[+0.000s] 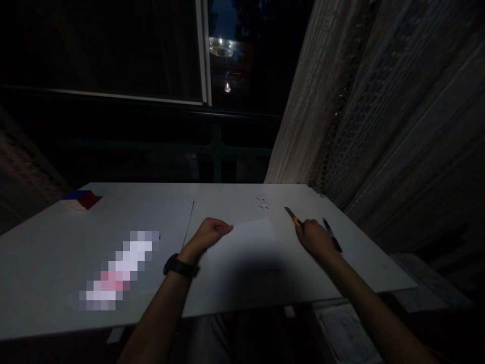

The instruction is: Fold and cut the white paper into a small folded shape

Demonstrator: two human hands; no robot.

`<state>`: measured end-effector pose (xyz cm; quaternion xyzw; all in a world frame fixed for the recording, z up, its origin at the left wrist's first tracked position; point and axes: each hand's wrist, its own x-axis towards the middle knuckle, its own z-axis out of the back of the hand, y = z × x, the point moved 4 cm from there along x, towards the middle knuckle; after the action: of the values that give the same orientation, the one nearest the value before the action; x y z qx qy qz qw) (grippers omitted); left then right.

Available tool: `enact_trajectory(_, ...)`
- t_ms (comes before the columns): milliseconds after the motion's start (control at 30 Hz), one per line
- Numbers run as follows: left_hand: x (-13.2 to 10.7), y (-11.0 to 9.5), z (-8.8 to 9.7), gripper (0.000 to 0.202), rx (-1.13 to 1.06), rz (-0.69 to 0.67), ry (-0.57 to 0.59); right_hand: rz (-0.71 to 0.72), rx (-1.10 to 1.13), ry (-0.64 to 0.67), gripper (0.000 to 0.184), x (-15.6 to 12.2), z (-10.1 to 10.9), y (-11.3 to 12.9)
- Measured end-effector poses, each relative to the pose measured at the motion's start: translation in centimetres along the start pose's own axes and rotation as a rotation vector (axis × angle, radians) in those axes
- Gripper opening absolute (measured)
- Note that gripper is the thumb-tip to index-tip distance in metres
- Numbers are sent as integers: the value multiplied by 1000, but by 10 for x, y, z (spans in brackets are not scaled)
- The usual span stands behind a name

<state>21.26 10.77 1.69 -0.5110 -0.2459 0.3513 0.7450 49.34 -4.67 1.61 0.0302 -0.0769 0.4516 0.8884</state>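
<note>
My left hand, with a dark watch on its wrist, is closed on the upper left corner of a white sheet of paper, thumb and finger pinching it. The sheet lies on the white table, its near part in shadow. Off the sheet to the right, my right hand is closed around a yellow and black utility knife. The knife points away and to the left. Just right of that hand lies a dark marker. Beyond the sheet are small white paper pieces with dark marks.
On the left of the white table lie larger white sheets, partly covered by a blurred-out patch. A blue, red and white block-shaped object stands at the far left. Curtains hang behind on the right, beside a dark window.
</note>
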Motion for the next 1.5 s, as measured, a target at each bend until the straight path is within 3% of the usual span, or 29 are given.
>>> enact_trajectory(133, 0, 1, 1, 36, 19, 3, 6, 20, 150, -33, 39, -11, 8, -2)
enact_trajectory(300, 0, 4, -2, 34, 11, 12, 55, 41, 526, 66, 40, -27, 13, -1)
enact_trajectory(433, 0, 6, -4, 33, 28, 12, 86, 35, 790, 58, 36, -30, 9, 5)
enact_trajectory(600, -1, 6, -4, 32, -39, 19, 89, 1, 1205, 329, 43, -28, -4, 29)
enact_trajectory(700, -1, 5, -6, 32, -90, 25, 101, 15, 1325, 413, 50, -24, -8, 44)
enact_trajectory(833, -1, 6, -7, 31, -102, 17, 102, 43, 1457, 400, 54, -15, -4, 58)
enact_trajectory(1000, -2, -13, 3, 31, -51, -7, 93, 137, 1440, 379, 54, -9, 23, 63)
enact_trajectory(1100, -9, -51, 18, 31, 47, -83, 96, 181, 1405, 317, 57, -10, 51, 58)
enact_trajectory(1200, -27, -97, 29, 25, 193, -261, 121, 262, 1440, 210, 56, -15, 79, 52)
enact_trajectory(1300, -56, -120, 30, 21, 394, -467, 84, 341, 1474, 127, 46, -26, 92, 46)
enact_trajectory(1400, -84, -105, 15, 33, 608, -640, 49, 353, 1439, 179, 34, -40, 79, 44)
enact_trajectory(1500, -96, -62, -7, 42, 799, -676, 8, 363, 1334, 331, 29, -51, 50, 44)
